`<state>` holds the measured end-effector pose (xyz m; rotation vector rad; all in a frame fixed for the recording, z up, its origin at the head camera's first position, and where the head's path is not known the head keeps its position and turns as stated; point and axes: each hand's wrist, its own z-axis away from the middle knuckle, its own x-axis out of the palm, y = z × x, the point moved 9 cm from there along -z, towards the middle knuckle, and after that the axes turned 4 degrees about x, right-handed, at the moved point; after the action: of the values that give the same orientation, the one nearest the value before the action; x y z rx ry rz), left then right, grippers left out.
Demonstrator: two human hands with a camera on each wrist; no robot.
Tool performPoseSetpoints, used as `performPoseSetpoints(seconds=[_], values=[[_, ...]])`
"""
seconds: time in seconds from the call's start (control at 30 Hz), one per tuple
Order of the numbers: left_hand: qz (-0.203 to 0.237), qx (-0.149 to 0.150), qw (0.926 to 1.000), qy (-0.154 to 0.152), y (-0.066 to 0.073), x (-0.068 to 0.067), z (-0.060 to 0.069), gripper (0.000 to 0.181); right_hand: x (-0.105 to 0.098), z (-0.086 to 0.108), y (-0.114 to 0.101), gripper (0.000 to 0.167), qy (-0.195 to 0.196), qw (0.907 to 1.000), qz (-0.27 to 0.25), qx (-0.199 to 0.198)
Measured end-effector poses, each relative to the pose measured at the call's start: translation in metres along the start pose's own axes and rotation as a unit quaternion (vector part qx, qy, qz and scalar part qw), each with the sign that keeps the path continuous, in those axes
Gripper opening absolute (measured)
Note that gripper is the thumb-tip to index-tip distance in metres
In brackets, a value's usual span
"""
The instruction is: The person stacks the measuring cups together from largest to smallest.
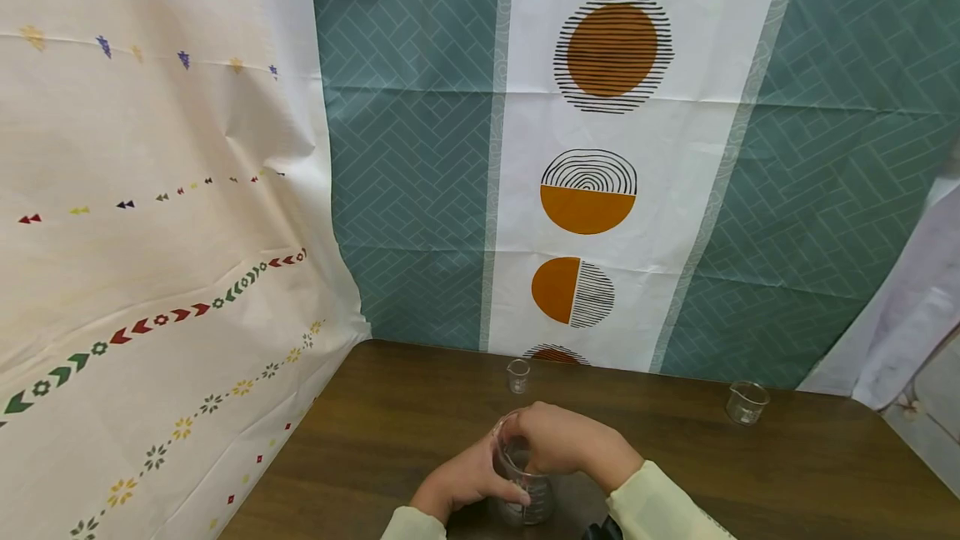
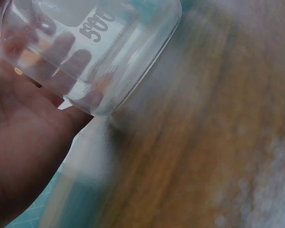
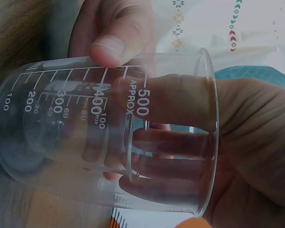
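A large clear glass beaker [image 1: 545,500] stands on the wooden table near the front, its markings up to 500 showing in the right wrist view. Inside it sits a smaller glass beaker [image 3: 69,121] marked up to 100. My left hand [image 1: 471,473] grips the large beaker from outside, its thumb [image 3: 109,47] on the wall; in the left wrist view the fingers show through the glass [image 2: 128,61]. My right hand [image 1: 567,438] reaches in through the mouth, its fingers [image 3: 171,142] pinching the small beaker near its rim.
A tiny beaker [image 1: 518,377] stands at the back of the table [image 1: 405,390], beyond the hands. Another small beaker [image 1: 747,403] is at the back right. Patterned cloths hang behind and to the left. Something black shows beside the right sleeve.
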<state>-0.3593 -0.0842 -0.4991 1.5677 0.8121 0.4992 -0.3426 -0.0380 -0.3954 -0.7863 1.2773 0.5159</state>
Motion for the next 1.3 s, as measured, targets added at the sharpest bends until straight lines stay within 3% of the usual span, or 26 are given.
performPoseSetpoints(seconds=[0.23,0.5,0.93,1.3], values=[[0.01,0.0,0.9999,-0.01,0.0009,0.0012,-0.0008,0.098,0.0004,-0.0012,0.0005,0.035,0.002,1.0,0.0,-0.003],[0.058,0.021,0.9975,-0.034,0.0038,0.0061,-0.0018,0.097,0.0014,-0.0024,0.0008,0.035,0.008,0.9999,0.01,-0.004],[0.019,0.022,0.9992,-0.026,0.0035,0.0043,-0.0015,0.098,0.0033,-0.003,-0.0016,0.032,-0.002,0.9999,0.013,0.009],[0.003,0.007,0.9998,-0.019,0.0007,0.0027,-0.0007,0.098,0.0051,-0.0028,-0.0034,0.031,-0.014,0.9999,0.007,0.003]])
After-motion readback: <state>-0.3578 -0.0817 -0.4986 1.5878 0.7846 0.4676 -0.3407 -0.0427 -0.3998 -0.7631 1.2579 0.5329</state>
